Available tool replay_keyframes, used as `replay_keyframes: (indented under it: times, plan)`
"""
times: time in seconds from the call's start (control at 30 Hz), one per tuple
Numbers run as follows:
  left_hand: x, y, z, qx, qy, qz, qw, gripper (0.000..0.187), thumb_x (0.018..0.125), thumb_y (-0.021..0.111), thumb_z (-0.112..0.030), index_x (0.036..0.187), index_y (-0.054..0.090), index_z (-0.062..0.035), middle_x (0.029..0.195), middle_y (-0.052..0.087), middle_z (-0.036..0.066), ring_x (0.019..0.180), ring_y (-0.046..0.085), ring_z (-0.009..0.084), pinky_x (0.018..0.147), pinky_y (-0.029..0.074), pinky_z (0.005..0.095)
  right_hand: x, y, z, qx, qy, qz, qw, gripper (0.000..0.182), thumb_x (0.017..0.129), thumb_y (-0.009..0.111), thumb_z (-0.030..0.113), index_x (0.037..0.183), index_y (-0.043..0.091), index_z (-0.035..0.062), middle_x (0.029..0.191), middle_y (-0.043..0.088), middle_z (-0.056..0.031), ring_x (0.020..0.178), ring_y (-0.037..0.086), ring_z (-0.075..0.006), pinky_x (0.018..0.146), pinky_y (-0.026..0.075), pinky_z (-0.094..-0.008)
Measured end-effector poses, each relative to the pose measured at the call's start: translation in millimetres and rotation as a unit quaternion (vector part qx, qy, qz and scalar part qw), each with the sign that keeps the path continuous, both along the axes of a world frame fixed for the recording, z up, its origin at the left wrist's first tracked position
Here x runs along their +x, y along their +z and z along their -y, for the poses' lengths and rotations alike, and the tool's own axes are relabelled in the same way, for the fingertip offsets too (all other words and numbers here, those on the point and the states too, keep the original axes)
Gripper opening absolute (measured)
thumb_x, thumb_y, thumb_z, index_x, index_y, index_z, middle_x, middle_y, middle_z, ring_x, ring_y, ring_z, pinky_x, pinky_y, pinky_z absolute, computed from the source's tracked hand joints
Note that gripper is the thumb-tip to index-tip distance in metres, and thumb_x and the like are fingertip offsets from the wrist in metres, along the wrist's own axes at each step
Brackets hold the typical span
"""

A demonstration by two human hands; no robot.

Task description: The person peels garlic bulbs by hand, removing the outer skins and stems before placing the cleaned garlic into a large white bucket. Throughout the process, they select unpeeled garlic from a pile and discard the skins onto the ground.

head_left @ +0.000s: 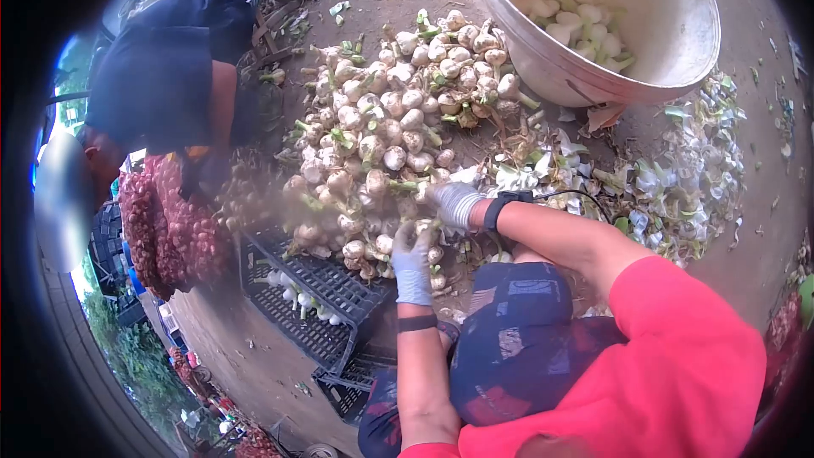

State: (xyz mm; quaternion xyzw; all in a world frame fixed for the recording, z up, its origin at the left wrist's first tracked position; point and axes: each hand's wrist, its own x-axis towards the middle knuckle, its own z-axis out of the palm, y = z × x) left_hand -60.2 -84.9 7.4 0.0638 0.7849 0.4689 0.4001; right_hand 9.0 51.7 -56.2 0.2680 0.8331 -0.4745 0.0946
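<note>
A large heap of white, soil-marked garlic bulbs [394, 157] with short green stems lies on the ground before me. My right hand [458, 202], in a white-and-grey glove, reaches in from the right with its fingers curled round a bulb at the heap's near edge; its fingertips are partly hidden. Lower down, my left hand [413, 267] wears a pale glove with dirty fingertips. Its thumb and fingers are apart, beside the bulbs at the heap's bottom edge, and nothing shows between them.
A big white bucket [509, 13] with peeled white bulbs [581, 21] stands at the upper right. Discarded skins [691, 174] cover the ground below it. A black crate [318, 293] sits left of my left hand. Another person [157, 76] bends over at left, near a red mesh sack [170, 220].
</note>
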Motion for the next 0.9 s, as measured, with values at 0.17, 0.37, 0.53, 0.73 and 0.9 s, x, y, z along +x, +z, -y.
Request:
replay_keyframes:
  times: [0.17, 0.37, 0.53, 0.73, 0.9]
  plan:
    - [16.2, -1.1, -3.6, 0.149, -0.074, 0.066, 0.984, 0.058, 0.082, 0.061, -0.005, 0.134, 0.035, -0.0052, 0.116, 0.053, 0.008, 0.093, 0.057, 0.0130, 0.076, 0.049, 0.0249, 31.7, 34.0, -30.3, -0.363, -0.198, -0.238, 0.879, 0.035, 0.081, 0.057, 0.010, 0.115, 0.051, 0.0034, 0.093, 0.061, -0.0096, 0.078, 0.060, -0.0169, 0.069, 0.051, -0.0308]
    - [30.2, 7.4, -57.7, 0.158, -0.165, -0.242, 0.943, 0.055, 0.067, 0.074, -0.005, 0.115, 0.048, -0.0026, 0.103, 0.050, 0.009, 0.088, 0.052, 0.0155, 0.080, 0.047, 0.0279, 62.5, 72.9, -39.7, -0.411, -0.303, -0.193, 0.838, 0.040, 0.084, 0.065, 0.038, 0.104, 0.060, 0.0036, 0.090, 0.061, -0.0010, 0.080, 0.054, -0.0073, 0.070, 0.046, -0.0251]
    - [36.2, 28.4, -72.3, 0.176, -0.240, -0.343, 0.891, 0.056, 0.061, 0.072, -0.004, 0.113, 0.049, -0.0038, 0.107, 0.049, 0.013, 0.100, 0.050, 0.0261, 0.089, 0.042, 0.0347, 75.9, 85.0, -57.3, -0.237, -0.243, -0.089, 0.936, 0.032, 0.087, 0.059, 0.033, 0.087, 0.066, 0.0012, 0.070, 0.062, -0.0025, 0.066, 0.054, -0.0075, 0.059, 0.046, -0.0265]
    - [21.9, 31.5, -67.3, 0.161, -0.313, -0.444, 0.824, 0.059, 0.057, 0.075, -0.006, 0.111, 0.050, -0.0064, 0.102, 0.050, 0.015, 0.094, 0.051, 0.0321, 0.082, 0.044, 0.0401, 76.9, 75.7, -51.4, -0.241, -0.180, -0.116, 0.947, 0.032, 0.089, 0.052, 0.032, 0.092, 0.063, 0.0020, 0.069, 0.063, -0.0105, 0.062, 0.057, -0.0144, 0.058, 0.047, -0.0324]
    - [4.2, 39.4, -60.2, 0.201, -0.345, -0.460, 0.793, 0.062, 0.056, 0.074, -0.003, 0.113, 0.051, -0.0073, 0.100, 0.051, 0.014, 0.089, 0.055, 0.0310, 0.075, 0.047, 0.0382, 79.3, 89.7, -42.4, -0.357, -0.198, -0.116, 0.906, 0.021, 0.088, 0.052, 0.020, 0.098, 0.062, 0.0044, 0.068, 0.061, -0.0038, 0.064, 0.057, -0.0105, 0.059, 0.048, -0.0279]
